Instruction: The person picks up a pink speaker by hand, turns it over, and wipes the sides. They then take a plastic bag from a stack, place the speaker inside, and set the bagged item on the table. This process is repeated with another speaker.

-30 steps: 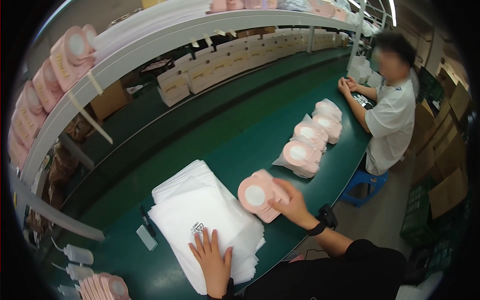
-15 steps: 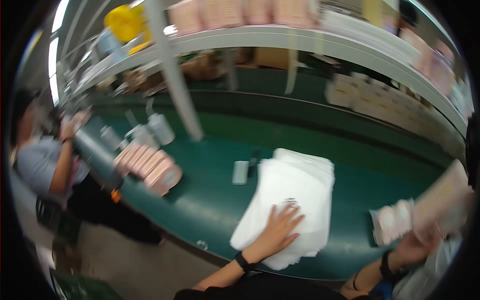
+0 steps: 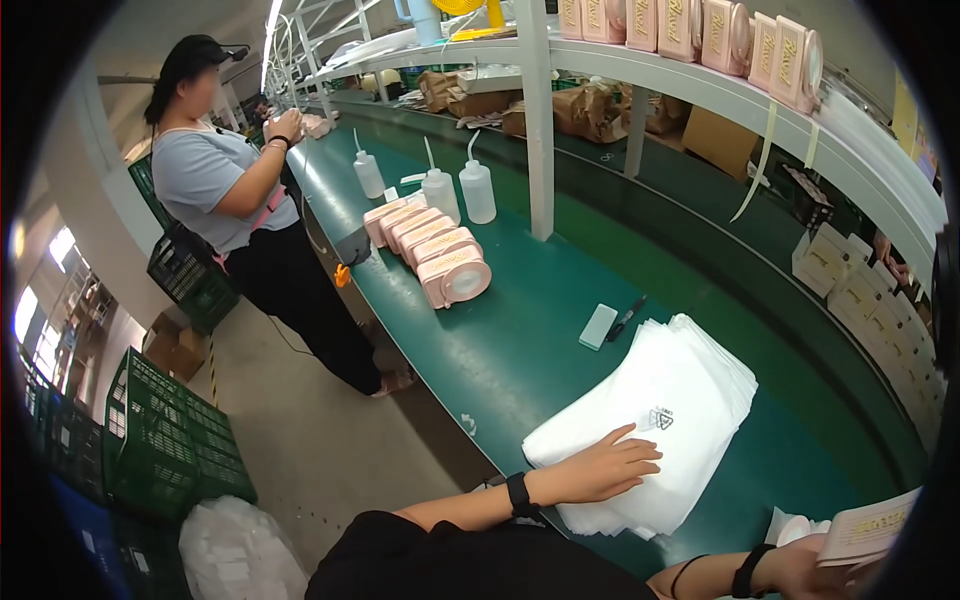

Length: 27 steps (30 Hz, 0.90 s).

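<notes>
Head view. The L hand (image 3: 592,473) is laid palm-down on a stack of white sheets (image 3: 695,395), fingers outstretched, slightly spread, nothing gripped; a small black printed mark (image 3: 661,419) is seen just past the fingertips. By the R hand (image 3: 797,567), at lower R, a pink box (image 3: 868,530) w/ gold lettering is held; the R fingers are partly hidden by it, so their exact spread can't be told. Beyond the L fingers, near the stack's far edge, a pale block (image 3: 599,327) & black pen (image 3: 627,318) are placed side by side on the green surface (image 3: 500,380). Farther off, to L of the L fingers, a row of pink boxes (image 3: 432,243) is set, w/ three squeeze bottles (image 3: 478,192) behind. Well apart, far L, a standing co-worker (image 3: 215,185) is seen.
</notes>
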Tool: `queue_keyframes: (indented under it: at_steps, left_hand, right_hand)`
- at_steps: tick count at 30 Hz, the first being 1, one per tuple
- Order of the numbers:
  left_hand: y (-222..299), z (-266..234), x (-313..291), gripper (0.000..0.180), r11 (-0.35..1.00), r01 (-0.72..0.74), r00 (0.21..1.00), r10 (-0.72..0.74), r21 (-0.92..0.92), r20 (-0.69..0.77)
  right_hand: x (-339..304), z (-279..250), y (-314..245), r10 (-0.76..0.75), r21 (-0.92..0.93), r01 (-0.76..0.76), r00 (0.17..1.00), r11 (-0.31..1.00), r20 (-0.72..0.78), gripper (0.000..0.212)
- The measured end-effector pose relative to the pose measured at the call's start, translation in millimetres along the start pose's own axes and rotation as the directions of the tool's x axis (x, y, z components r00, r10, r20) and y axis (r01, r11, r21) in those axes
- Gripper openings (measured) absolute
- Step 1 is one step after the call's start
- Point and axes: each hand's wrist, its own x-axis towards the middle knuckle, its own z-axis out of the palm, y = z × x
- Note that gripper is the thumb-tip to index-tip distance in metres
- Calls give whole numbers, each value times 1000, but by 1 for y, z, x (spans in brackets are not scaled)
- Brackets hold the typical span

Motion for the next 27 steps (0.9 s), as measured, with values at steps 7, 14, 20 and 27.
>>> queue_keyframes:
  at_steps: [7, 14, 20, 27]
  left_hand:
    - [-3, -1, 6, 32, 1000, -15, 1000, 15, -5, 6]
    - [-6, 6, 0, 49, 984, 131, 987, -141, 123, 78]
    - [-3, 19, -7, 75, 949, 210, 968, -235, 233, 87]
    - [-1, 17, -2, 77, 943, 193, 978, -207, 273, 24]
  right_hand:
    - [2, -1, 12, 455, 458, -394, 890, 797, -27, 42]
    - [13, -4, 29, 491, 55, -532, 730, 845, -476, 48]
    - [2, -1, 37, 520, -17, -527, 843, 850, -141, 50]
    - [-1, 31, 45, 659, 486, -730, 666, 480, 350, 53]
